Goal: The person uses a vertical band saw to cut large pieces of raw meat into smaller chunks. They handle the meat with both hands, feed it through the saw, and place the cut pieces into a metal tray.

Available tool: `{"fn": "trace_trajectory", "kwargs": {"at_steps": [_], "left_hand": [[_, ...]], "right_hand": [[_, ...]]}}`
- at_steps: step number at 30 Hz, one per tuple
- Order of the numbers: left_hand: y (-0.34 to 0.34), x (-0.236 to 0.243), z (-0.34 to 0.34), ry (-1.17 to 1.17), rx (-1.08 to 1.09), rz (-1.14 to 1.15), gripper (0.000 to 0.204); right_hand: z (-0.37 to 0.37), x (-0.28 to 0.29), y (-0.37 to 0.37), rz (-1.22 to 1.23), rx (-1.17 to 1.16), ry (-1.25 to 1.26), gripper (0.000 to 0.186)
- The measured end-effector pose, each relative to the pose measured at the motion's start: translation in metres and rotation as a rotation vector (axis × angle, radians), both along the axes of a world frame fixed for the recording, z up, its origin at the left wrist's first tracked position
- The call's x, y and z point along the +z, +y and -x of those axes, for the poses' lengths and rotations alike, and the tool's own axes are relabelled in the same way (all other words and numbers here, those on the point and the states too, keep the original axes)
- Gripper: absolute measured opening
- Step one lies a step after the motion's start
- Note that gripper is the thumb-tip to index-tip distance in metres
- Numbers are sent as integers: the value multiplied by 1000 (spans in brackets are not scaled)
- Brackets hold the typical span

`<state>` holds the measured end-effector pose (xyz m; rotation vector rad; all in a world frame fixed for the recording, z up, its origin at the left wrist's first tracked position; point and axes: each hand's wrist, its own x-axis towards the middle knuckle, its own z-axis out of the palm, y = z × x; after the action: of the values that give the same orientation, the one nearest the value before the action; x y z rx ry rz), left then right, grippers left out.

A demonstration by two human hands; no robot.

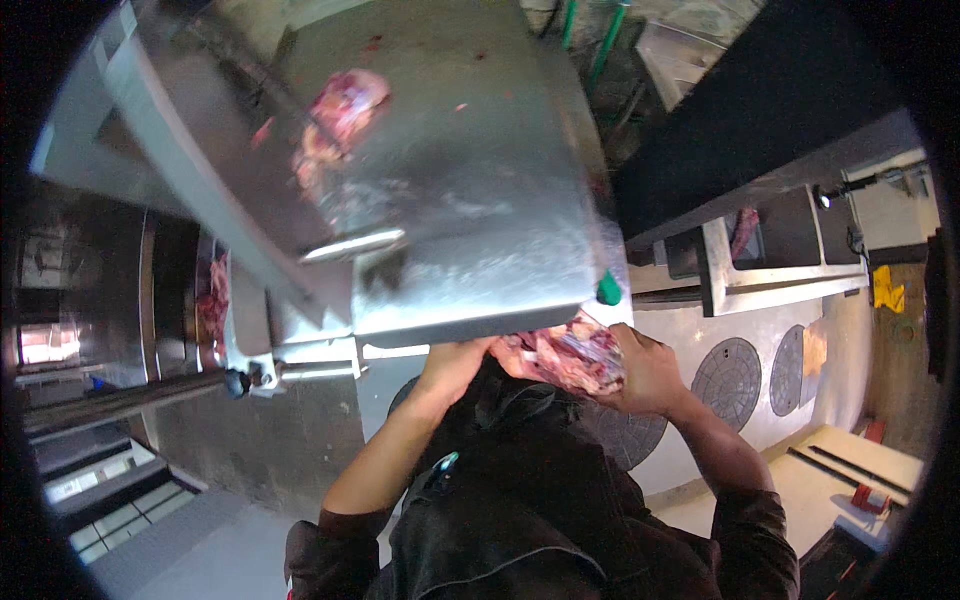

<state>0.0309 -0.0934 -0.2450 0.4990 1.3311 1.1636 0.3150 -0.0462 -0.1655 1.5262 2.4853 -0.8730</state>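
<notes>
Left hand (458, 372) and right hand (648, 374) grip raw meat (568, 358) by a metal table (480, 240). Even support should prevent slipping.

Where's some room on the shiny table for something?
The widest bare patch of the metal table runs from the far meat piece toward the green thing, near right. It's crowded left, by the pale bar, and at the near edge, where left hand and right hand meet the nearer meat.
</notes>
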Motion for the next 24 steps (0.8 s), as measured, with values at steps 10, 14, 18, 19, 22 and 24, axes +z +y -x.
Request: {"fn": "trace_trajectory", "kwargs": {"at_steps": [10,14,18,19,22,24], "left_hand": [[-63,-38,111,-28,396,34,40],[-65,-60,122,-4,460,26,29],[-53,-78,127,479,363,33,41],[-50,-80,127,357,375,16,43],[-44,-79,129,135,420,-79,35],[-43,-76,128,196,421,-55,23]], "right_hand": [[133,-56,22,-203,237,-152,74],[151,-84,44,-133,341,-157,55],[124,-58,42,-288,328,-34,53],[109,-37,35,-481,378,78,55],[57,47,50,51,410,74,59],[36,102,77,414,279,250,49]]}}
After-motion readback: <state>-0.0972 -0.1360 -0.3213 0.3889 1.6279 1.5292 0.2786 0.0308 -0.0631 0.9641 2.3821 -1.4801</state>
